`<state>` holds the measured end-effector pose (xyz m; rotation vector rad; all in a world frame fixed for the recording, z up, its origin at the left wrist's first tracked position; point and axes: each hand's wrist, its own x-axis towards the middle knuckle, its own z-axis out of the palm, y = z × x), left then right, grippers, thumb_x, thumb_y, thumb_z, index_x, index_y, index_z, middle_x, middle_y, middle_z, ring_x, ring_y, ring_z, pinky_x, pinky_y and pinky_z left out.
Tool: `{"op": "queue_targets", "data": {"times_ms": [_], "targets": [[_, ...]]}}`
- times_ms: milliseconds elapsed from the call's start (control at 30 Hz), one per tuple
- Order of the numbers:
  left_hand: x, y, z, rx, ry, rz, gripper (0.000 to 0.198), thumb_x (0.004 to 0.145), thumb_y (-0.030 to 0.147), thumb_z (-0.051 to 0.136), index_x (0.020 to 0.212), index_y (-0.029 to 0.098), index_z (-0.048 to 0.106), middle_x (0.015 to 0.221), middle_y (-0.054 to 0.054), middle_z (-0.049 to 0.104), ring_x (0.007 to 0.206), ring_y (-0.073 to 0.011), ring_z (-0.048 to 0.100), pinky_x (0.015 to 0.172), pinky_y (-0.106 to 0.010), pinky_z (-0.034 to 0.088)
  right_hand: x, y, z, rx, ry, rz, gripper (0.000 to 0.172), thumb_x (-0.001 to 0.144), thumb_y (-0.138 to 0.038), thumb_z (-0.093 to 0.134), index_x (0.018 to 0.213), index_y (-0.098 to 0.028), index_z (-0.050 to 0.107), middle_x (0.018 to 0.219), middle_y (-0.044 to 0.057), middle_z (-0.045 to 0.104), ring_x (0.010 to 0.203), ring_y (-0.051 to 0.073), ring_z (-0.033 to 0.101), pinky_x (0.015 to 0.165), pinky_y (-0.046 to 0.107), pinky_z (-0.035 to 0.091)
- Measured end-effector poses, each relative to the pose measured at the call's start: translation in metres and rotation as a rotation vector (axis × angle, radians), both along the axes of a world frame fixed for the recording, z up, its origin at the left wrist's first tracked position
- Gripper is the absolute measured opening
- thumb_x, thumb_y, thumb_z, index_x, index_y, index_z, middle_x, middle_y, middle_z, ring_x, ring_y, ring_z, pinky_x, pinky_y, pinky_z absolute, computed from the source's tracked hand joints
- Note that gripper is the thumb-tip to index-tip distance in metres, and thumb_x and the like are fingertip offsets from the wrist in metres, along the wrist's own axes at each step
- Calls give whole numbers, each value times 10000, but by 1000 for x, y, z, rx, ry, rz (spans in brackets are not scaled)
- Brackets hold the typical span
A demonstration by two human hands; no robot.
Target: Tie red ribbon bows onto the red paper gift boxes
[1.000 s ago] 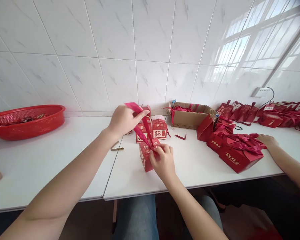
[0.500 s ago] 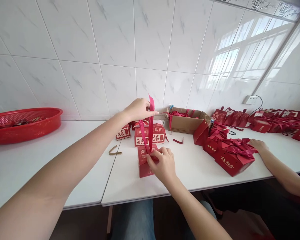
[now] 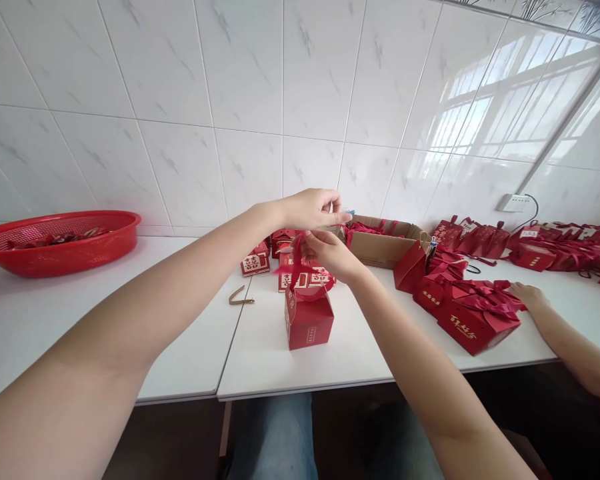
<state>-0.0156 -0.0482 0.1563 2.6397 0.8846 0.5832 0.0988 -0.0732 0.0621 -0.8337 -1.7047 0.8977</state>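
Note:
A small red gift box (image 3: 309, 319) stands upright on the white table (image 3: 190, 347) in front of me. A red ribbon (image 3: 296, 261) rises from its top. My left hand (image 3: 311, 208) is raised above the box with its fingers pinched together by the ribbon's upper end. My right hand (image 3: 327, 251) sits just below it, fingers closed on the ribbon above the box. Several small red boxes with white labels (image 3: 255, 261) stand behind.
A red plastic basket (image 3: 60, 241) sits at the far left by the tiled wall. A gold hook-shaped piece (image 3: 241, 297) lies on the table. An open cardboard box (image 3: 380, 244) holds ribbons. Larger red ribboned boxes (image 3: 475, 313) lie right, where another person's hand (image 3: 530, 295) rests.
My right hand has lifted off the box top and now holds the ribbon higher up. The left hand moved right, closer to the right hand. The box now stands free.

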Motion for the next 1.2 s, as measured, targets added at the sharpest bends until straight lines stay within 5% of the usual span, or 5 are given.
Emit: {"op": "queue_targets", "data": {"times_ms": [300, 433, 600, 900, 1200], "targets": [[-42, 18, -20, -306, -280, 94, 215, 771, 363, 594, 922, 222, 536, 763, -18, 543, 553, -119, 496, 517, -271, 389, 21, 4, -18, 124, -286, -341, 334, 902, -449, 459, 1050, -191, 612, 1123, 101, 637, 1042, 226, 584, 880, 374, 458], [-59, 15, -6, -537, -347, 114, 66, 648, 147, 535, 700, 181, 512, 651, -14, 459, 419, -77, 359, 402, -254, 264, 28, -13, -27, 201, -652, -38, 330, 799, -422, 627, 1068, -231, 652, 1144, 76, 651, 1054, 245, 592, 843, 352, 479], [-69, -2, 9, -384, -239, 161, 210, 557, 62, 540, 724, 186, 566, 740, -19, 536, 514, -98, 470, 475, -247, 332, 16, -18, -36, 227, -821, 26, 204, 781, -201, 610, 958, -247, 699, 979, 51, 711, 876, 227, 644, 722, 328, 492], [-80, 13, 21, -114, 68, 292, 544, 509, 150, 683, 1043, 228, 623, 861, -21, 674, 651, -156, 580, 602, -234, 379, 37, -11, -21, 22, -174, -59, 123, 711, -278, 691, 777, -186, 643, 783, 22, 681, 764, 168, 645, 696, 314, 509], [-91, 18, 25, 88, 269, 431, 278, 522, 217, 728, 797, 238, 694, 668, 13, 616, 699, -188, 539, 638, -251, 326, 56, -11, -29, -127, 171, -95, 241, 712, -401, 721, 843, -199, 710, 844, 42, 716, 764, 184, 663, 695, 329, 525]]}}
